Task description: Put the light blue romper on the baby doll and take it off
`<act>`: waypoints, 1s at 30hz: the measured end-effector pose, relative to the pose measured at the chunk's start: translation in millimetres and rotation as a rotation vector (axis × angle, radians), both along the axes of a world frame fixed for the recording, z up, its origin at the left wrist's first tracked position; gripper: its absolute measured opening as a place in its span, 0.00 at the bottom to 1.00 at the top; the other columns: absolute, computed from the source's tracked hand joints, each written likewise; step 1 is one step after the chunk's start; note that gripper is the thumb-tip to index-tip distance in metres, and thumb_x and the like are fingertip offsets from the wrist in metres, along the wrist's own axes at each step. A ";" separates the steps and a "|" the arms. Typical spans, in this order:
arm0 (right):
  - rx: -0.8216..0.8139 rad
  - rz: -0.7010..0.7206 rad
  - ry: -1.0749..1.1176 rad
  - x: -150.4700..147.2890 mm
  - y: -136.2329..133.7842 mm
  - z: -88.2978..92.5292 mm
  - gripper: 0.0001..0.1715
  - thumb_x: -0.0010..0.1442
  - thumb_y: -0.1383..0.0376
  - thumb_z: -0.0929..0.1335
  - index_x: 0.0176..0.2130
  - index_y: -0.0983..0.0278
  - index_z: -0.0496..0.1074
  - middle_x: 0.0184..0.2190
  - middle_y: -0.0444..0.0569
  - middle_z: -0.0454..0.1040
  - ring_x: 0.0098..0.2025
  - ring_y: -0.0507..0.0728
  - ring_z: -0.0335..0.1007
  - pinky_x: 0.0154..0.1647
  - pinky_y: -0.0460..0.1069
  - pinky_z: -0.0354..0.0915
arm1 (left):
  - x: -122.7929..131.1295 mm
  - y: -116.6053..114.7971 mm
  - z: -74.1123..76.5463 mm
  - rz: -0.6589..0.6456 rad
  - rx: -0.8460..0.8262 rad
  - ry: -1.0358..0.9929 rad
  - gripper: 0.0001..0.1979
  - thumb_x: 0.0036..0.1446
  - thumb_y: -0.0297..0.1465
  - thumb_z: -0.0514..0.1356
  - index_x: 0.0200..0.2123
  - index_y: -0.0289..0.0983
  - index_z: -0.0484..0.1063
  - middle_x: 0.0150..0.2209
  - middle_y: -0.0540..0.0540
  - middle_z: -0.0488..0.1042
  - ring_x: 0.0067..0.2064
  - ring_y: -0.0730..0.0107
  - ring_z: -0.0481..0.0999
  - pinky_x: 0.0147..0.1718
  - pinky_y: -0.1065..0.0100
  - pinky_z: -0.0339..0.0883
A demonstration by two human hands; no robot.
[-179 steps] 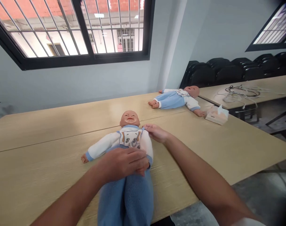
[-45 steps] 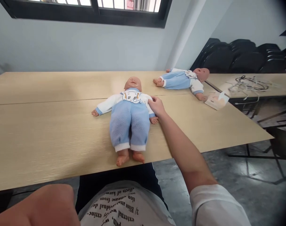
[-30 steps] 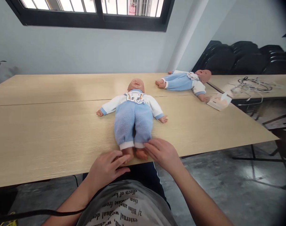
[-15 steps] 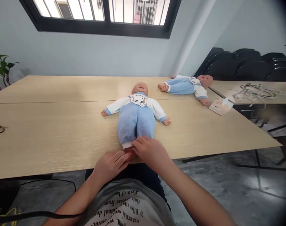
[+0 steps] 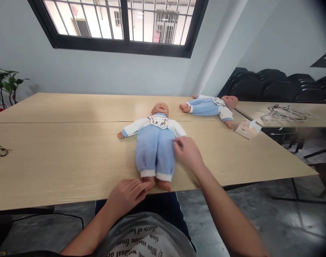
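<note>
At the near edge of the table (image 5: 72,167): doll (image 5: 156,146) on its back, head toward the wall, feet toward the wearer, just inside the edge. Left hand (image 5: 127,196) has its fingers close together, touching the near-left foot (image 5: 148,182); can't tell if it's gripping or just resting. Right hand (image 5: 188,151) is blurred, thumb and fingertips drawn in beside the hip of the blue trousers (image 5: 146,148); can't tell if cloth is pinched. That side's sleeve (image 5: 177,128) runs in behind it.

Looks like handling of the clothes and limbs. To do it well: left hand light on the foot, enough to stop the body sliding, no pull toward the edge. Right hand: small pinch, cloth only, smooth along the leg, then let go cleanly so nothing drags. Check both white cuffs (image 5: 164,176) sit level. Watch the hidden doll hand on that side, easy to snag. Second doll (image 5: 206,106) and tissue box (image 5: 247,129) are well apart, out of the way.
</note>
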State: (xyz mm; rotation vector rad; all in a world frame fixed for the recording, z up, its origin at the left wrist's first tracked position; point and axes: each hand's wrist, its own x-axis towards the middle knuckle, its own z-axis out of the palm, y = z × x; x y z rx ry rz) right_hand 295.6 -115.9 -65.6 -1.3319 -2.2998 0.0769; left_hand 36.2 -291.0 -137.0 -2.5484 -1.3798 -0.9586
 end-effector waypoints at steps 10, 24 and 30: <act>0.123 -0.097 -0.093 70.2 69.9 -40.2 0.15 0.68 0.62 0.65 0.50 0.66 0.73 0.49 0.62 0.74 0.52 0.67 0.70 0.56 0.59 0.67 | -18.3 10.3 17.4 -0.029 -0.510 -0.366 0.05 0.67 0.34 0.60 0.42 0.42 0.76 0.34 0.50 0.80 0.31 0.68 0.78 0.31 0.69 0.73; 0.056 -0.019 -0.174 -7.6 123.6 -28.3 0.28 0.71 0.64 0.60 0.67 0.67 0.65 0.64 0.60 0.70 0.63 0.64 0.66 0.66 0.56 0.58 | -85.9 250.5 34.2 0.137 -0.264 0.007 0.24 0.70 0.38 0.52 0.66 0.45 0.67 0.70 0.47 0.67 0.68 0.57 0.69 0.68 0.54 0.61; 0.020 -0.082 -0.187 45.9 104.8 -28.9 0.29 0.66 0.65 0.65 0.63 0.73 0.69 0.61 0.68 0.73 0.64 0.70 0.66 0.69 0.63 0.55 | -125.0 221.9 26.3 0.155 -0.300 -0.086 0.27 0.68 0.43 0.54 0.67 0.44 0.68 0.70 0.44 0.67 0.70 0.53 0.66 0.70 0.50 0.58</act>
